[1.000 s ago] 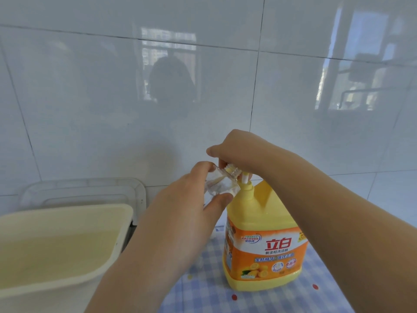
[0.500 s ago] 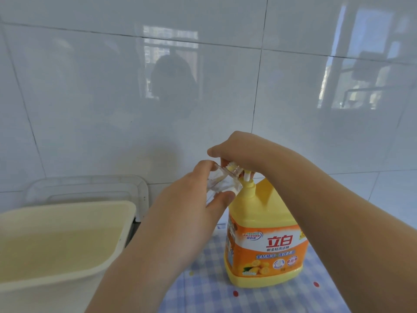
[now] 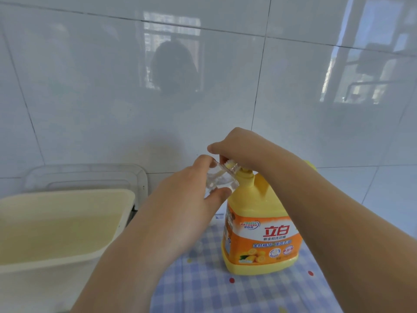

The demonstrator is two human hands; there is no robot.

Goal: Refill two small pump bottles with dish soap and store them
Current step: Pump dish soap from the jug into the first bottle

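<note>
Both forearms reach forward — left hand (image 3: 191, 197) pinches a small bottle (image 3: 222, 181) between thumb and fingers, right hand (image 3: 239, 150) curls, knuckles up, over a pump head (image 3: 230, 164).

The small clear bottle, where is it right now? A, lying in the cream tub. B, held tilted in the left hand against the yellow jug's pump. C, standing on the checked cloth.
B: the left hand grips the small clear bottle tilted, its mouth at the pump of the yellow jug, which the right hand holds.
</note>
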